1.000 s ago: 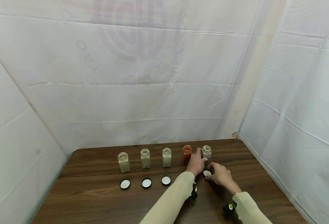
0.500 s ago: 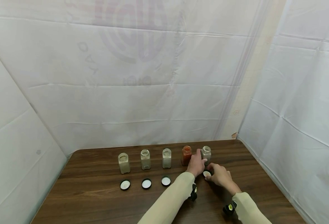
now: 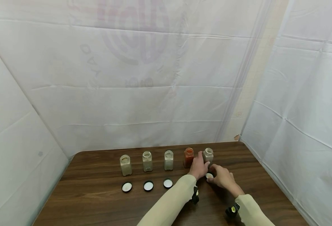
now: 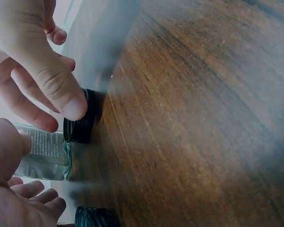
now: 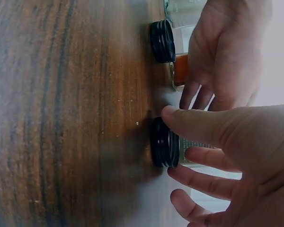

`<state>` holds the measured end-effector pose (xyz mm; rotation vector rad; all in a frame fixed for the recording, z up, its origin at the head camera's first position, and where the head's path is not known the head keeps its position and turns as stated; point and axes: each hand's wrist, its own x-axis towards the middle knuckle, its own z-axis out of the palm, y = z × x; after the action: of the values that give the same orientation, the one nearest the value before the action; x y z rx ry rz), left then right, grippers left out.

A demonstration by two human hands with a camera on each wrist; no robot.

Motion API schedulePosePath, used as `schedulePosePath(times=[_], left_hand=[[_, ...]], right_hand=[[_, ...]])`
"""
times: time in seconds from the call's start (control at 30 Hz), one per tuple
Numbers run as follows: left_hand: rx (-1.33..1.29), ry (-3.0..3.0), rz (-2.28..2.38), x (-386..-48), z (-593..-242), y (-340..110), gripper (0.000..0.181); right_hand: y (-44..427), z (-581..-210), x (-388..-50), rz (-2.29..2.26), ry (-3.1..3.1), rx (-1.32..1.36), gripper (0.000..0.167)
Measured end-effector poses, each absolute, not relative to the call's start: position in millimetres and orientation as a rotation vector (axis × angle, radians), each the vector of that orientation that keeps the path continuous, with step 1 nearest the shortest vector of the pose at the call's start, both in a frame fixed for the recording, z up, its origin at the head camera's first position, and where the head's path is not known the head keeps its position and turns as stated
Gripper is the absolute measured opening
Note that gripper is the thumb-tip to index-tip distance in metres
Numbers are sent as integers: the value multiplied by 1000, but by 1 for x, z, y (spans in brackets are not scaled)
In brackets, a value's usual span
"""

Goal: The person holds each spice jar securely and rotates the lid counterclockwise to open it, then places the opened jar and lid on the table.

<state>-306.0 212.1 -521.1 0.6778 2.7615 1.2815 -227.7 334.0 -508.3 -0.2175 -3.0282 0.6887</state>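
Note:
At the right end of the row, my left hand (image 3: pixel 199 165) holds an uncapped glass spice jar (image 3: pixel 208 153) with greyish contents, thumb and fingers on its sides. Just in front of that jar, my right hand (image 3: pixel 223 177) pinches a black jar lid (image 3: pixel 209 176), its white inside facing up on the table. In the right wrist view the thumb and a finger meet opposite edges of this lid (image 5: pixel 164 143). Beside my left hand stands an open jar of red-orange spice (image 3: pixel 188 158). Its black lid (image 5: pixel 162 41) shows in the right wrist view, hidden by my left arm in the head view.
Farther left stand three more open jars with pale contents: a left one (image 3: pixel 125 165), a middle one (image 3: pixel 147 161) and a right one (image 3: pixel 168 160). Upturned lids (image 3: pixel 127 187) lie before them. The brown wooden table (image 3: pixel 92 201) is bordered by white cloth walls (image 3: pixel 143 103).
Both hands stay nearly in place at the right-hand jar and its lid. The head view has shifted very slightly; the jars and lids stand as before.

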Motion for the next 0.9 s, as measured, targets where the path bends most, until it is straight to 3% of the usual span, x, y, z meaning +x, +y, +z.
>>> schedulePosePath(times=[0.9], left_hand=[[752, 2743, 1320, -314, -504, 210, 60]], right_hand=[[350, -504, -234, 635, -2969, -182, 64]])
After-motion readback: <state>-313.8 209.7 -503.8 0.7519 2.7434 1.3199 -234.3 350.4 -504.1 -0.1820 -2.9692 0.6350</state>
